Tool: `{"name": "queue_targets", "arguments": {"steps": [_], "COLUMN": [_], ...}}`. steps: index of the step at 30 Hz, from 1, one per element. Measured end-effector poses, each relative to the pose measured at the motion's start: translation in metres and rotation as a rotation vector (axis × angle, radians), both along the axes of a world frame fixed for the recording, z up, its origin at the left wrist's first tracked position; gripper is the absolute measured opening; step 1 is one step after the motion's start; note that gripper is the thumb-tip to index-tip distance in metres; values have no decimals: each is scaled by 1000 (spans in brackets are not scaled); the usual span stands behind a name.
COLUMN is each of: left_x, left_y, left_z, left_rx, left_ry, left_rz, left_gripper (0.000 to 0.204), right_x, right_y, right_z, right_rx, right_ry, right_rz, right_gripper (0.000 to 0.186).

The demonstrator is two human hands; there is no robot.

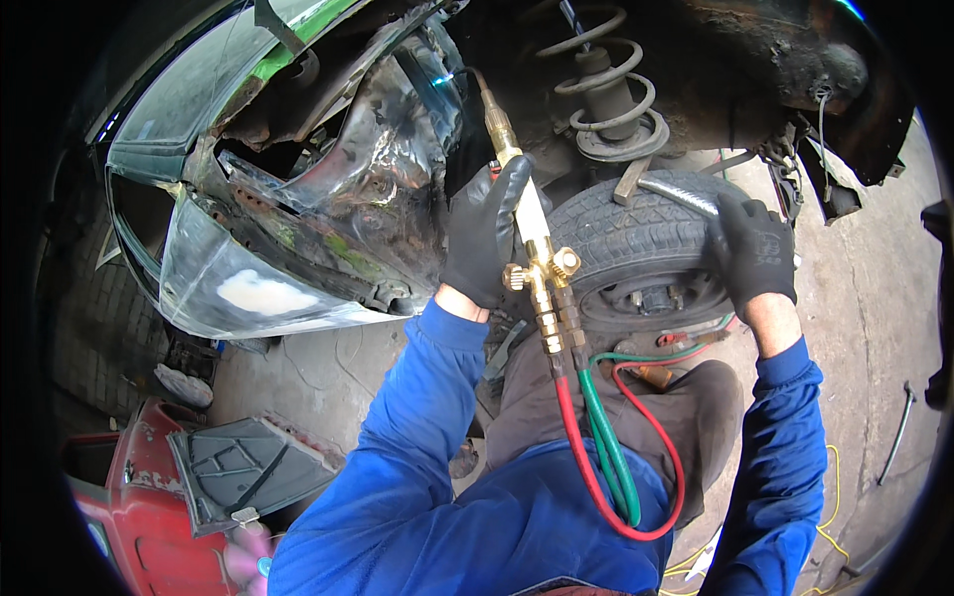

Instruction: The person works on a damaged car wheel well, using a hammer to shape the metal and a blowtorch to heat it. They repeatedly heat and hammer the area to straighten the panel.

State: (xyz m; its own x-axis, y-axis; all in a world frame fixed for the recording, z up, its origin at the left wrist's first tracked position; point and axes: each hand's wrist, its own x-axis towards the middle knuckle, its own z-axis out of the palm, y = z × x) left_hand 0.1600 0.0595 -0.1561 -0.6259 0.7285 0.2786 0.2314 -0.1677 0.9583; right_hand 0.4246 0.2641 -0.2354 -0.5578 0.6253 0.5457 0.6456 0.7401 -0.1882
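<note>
My left hand (485, 233), in a black glove, is closed around a brass gas torch (533, 221) with a pale handle. Its bent tip points up and left, and a small blue-white flame (443, 79) burns against the scorched, bare metal of the car body (397, 139). Red and green hoses (618, 477) run from the torch valves and loop over my lap. My right hand (755, 248), also gloved, grips the end of a shiny silver bar (681, 194). That bar lies across the top of the tire (636, 233); its exact kind I cannot make out.
A coil spring and strut (608, 94) stand above the tire, with a small wooden piece (631, 181) between them. Lower left are a red car part (164, 497) and a grey panel (248, 467). A metal tool (897, 434) and yellow cord (833, 497) lie on the floor at right.
</note>
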Motion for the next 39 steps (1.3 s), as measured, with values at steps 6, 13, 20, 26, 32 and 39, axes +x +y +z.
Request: {"name": "queue_targets", "arguments": {"steps": [6,13,20,26,32,39], "left_x": [-1,2,-1,-14,-18,-6], "left_y": [3,19,26,21,14,6], "left_z": [-2,-8,-9,-15,-17,-23], "left_rx": [-2,15,26,1,17,-78], "left_ry": [32,46,120,475,584,626], "left_rz": [-2,16,19,62,44,84], "left_gripper": [41,37,31,27,27,23], "right_x": [-6,-33,-70,-77,-81,-69], "right_y": [-63,-151,-149,-148,-149,-150], "right_z": [43,73,73,70,65,61], "right_rx": [-85,-458,-415,-430,-425,-378], "right_ry": [509,395,424,417,396,410], "right_rz": [312,699,636,630,616,651], "right_gripper": [48,62,46,45,44,42]}}
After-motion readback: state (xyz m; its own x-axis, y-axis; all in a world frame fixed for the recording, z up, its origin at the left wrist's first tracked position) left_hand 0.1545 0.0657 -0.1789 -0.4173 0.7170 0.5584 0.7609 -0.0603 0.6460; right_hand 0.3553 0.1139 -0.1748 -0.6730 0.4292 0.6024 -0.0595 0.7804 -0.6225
